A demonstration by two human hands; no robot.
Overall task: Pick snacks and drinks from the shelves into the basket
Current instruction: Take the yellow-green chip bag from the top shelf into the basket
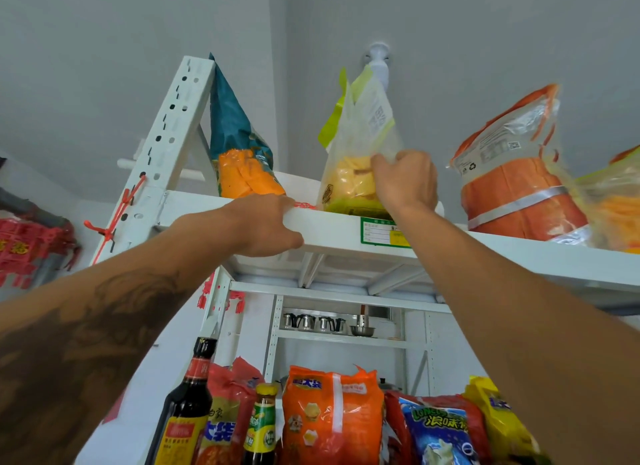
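I look up at the top shelf (346, 234) of a white metal rack. My right hand (405, 182) grips a clear bag of yellow snacks with a green top (353, 153) that stands upright on that shelf. My left hand (266, 224) holds the shelf's front edge, fingers over the top and thumb below. A teal bag with orange snacks (239, 146) stands to the left of the yellow bag. An orange-and-clear bag (512, 173) stands to its right. No basket is in view.
The lower shelf holds a dark sauce bottle (187, 405), a smaller green-labelled bottle (261, 426), an orange snack bag (329, 416), a blue snack bag (440, 433) and a yellow bag (498, 419). Small metal pots (313, 322) sit on a rear rack. Red decorations (31, 250) hang at left.
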